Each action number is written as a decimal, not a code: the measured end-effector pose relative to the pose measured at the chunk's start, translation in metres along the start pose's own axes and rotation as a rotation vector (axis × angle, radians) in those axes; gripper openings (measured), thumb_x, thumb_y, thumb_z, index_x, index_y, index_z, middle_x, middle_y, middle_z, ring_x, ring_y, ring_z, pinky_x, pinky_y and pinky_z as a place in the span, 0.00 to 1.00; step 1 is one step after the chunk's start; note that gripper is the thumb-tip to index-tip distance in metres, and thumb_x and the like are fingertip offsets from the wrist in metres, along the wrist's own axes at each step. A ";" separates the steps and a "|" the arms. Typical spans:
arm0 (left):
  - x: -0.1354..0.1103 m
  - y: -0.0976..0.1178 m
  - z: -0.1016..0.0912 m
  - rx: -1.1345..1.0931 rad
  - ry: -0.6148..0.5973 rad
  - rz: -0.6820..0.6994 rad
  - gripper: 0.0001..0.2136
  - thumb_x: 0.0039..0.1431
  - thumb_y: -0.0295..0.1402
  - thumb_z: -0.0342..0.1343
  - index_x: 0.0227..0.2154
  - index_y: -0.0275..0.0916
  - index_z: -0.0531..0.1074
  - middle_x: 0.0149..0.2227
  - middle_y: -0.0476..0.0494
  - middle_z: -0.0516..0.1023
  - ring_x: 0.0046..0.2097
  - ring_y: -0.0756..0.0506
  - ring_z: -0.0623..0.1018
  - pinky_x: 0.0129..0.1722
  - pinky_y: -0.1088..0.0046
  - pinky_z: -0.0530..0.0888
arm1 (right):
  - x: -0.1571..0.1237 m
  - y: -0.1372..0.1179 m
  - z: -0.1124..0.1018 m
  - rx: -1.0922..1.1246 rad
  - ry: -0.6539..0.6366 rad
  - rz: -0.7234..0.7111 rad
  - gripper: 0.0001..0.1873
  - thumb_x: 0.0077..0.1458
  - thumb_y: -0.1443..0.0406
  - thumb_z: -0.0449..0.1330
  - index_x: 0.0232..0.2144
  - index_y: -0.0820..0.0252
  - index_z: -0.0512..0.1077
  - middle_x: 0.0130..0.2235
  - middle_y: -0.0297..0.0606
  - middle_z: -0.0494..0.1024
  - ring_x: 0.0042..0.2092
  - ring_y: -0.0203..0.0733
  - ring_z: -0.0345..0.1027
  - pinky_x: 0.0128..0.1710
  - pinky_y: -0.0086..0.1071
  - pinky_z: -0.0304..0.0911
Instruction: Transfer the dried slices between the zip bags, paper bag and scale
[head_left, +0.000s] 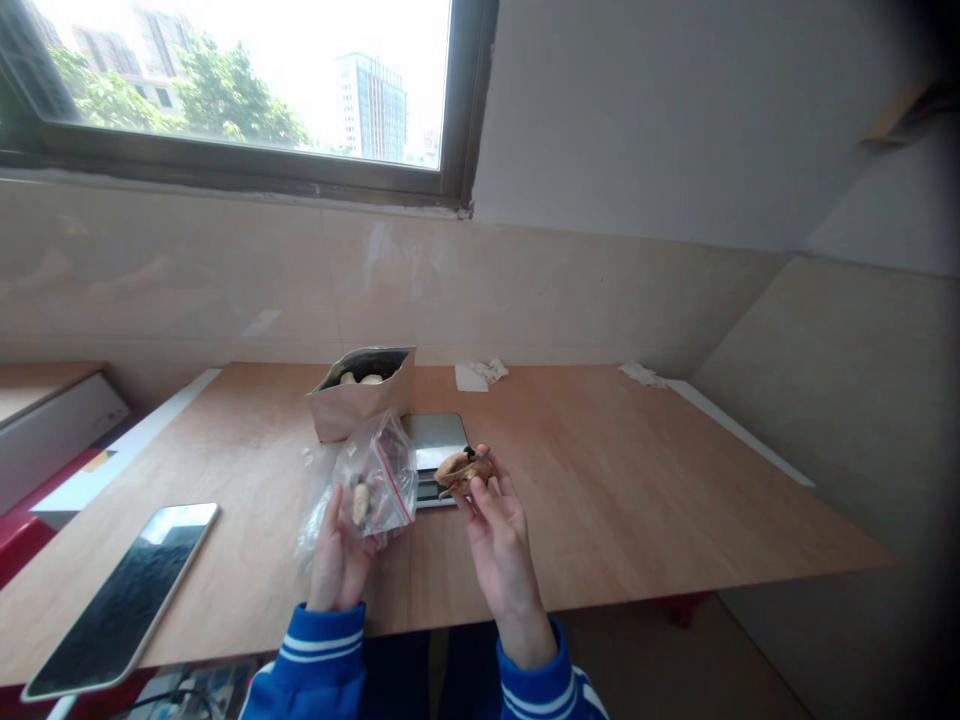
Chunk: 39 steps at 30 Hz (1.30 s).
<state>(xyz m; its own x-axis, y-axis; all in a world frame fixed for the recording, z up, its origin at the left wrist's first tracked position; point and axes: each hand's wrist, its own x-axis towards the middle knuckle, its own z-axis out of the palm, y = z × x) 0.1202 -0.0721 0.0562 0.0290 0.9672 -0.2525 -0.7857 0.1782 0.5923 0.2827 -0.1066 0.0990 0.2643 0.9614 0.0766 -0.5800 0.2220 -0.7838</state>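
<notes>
The left hand (341, 560) curls around a clear zip-lock bag (375, 480) holding pale lumps, while the right hand (504, 540) pinches a brown, shell-like piece (459, 472) above a digital scale (435, 442). A kraft paper pouch (361, 405) stands just behind on the wooden table (600, 480).
</notes>
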 end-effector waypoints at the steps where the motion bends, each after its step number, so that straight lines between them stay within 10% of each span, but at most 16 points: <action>1: 0.003 0.001 -0.006 -0.013 0.008 0.003 0.16 0.62 0.36 0.48 0.50 0.39 0.69 0.43 0.40 0.78 0.37 0.44 0.79 0.32 0.67 0.79 | 0.001 0.002 0.000 0.008 0.003 0.002 0.23 0.51 0.60 0.62 0.50 0.51 0.66 0.49 0.37 0.72 0.50 0.42 0.69 0.52 0.40 0.65; 11: 0.022 0.001 -0.035 -0.178 0.029 -0.057 0.12 0.62 0.27 0.44 0.41 0.35 0.73 0.39 0.40 0.80 0.39 0.44 0.80 0.39 0.66 0.77 | 0.047 0.003 0.054 -0.119 -0.087 -0.299 0.23 0.53 0.59 0.60 0.49 0.55 0.61 0.52 0.42 0.70 0.51 0.42 0.67 0.53 0.41 0.64; 19: 0.020 0.003 -0.032 -0.204 0.023 -0.078 0.12 0.61 0.27 0.44 0.40 0.35 0.73 0.37 0.40 0.81 0.39 0.45 0.80 0.39 0.67 0.77 | 0.120 -0.011 0.127 -0.478 -0.481 -0.664 0.19 0.56 0.58 0.57 0.49 0.52 0.60 0.50 0.38 0.69 0.50 0.38 0.67 0.50 0.35 0.65; 39: 0.019 0.001 -0.031 -0.146 0.046 -0.055 0.11 0.60 0.26 0.45 0.40 0.33 0.73 0.37 0.40 0.80 0.38 0.45 0.80 0.39 0.66 0.78 | 0.127 0.012 0.110 -0.987 -0.671 -0.752 0.14 0.59 0.64 0.51 0.49 0.54 0.62 0.46 0.37 0.74 0.44 0.41 0.69 0.47 0.34 0.61</action>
<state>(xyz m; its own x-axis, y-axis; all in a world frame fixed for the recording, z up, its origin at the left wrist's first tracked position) 0.1008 -0.0590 0.0281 0.0487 0.9469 -0.3178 -0.8655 0.1989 0.4598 0.2246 0.0360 0.1670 -0.3097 0.6214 0.7196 0.3781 0.7749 -0.5065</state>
